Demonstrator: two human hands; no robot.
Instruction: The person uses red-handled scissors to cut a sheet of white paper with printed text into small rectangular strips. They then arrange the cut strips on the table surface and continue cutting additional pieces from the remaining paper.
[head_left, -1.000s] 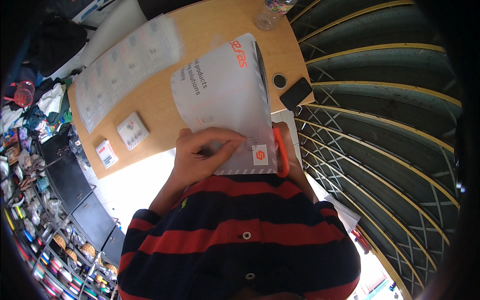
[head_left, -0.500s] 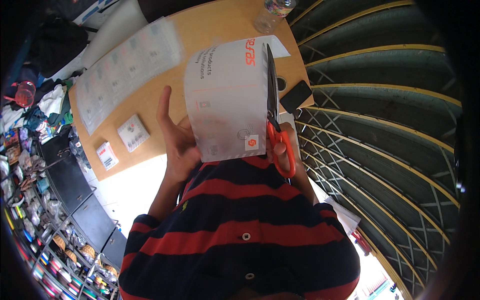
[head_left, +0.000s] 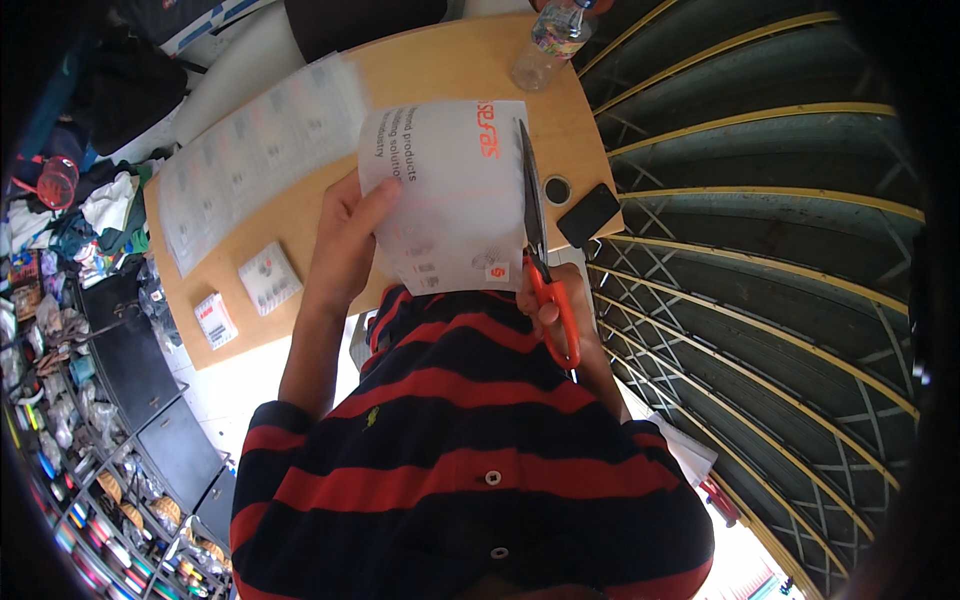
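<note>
A translucent white printed sheet [head_left: 450, 190] with orange and dark lettering is held up in front of my chest. My left hand [head_left: 350, 225] grips its left edge, thumb lying across the front face and the other fingers hidden behind. In my right hand [head_left: 566, 300] is a pair of scissors [head_left: 556, 325] with orange handles. Their long dark blades point away from me along the sheet's right edge and look nearly closed. I cannot tell whether the sheet lies between the blades.
Several clear printed sheets [head_left: 270, 145] lie across the far left of the wooden table [head_left: 440, 60]. Two small printed stacks, one squarish [head_left: 270, 277] and one narrower [head_left: 215, 320], sit near its left edge. A clear bottle [head_left: 550, 50] and a phone [head_left: 590, 215] are on the right, beside a metal shutter [head_left: 760, 230].
My left hand has gone from an upraised thumb beside the sheet to gripping its left edge higher up. The sheet has shifted slightly left, and more of the scissor blades shows.
</note>
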